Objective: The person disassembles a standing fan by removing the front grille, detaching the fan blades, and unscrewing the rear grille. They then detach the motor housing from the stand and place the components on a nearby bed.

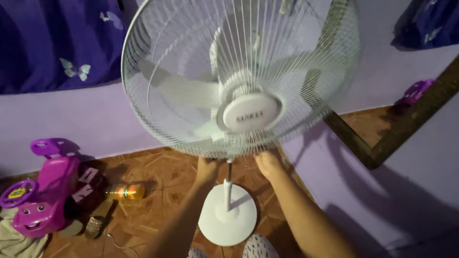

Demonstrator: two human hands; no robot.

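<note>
The white pedestal fan [239,76] stood on the tiled floor [158,172] beside the purple wall [420,157]. We had our left hand [206,169] and right hand [268,162] up under its grille [158,119], fingers curled, though whether pinching the rim we couldn't tell. A hard tug risked tipping it off its round base [228,215] towards the toy car [45,196].

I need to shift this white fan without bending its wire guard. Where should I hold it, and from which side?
Probably the thin upright pole between guard and round base, taken from the front, where both hands already are. It is narrow enough to wrap; the guard's wires look thin.
</note>
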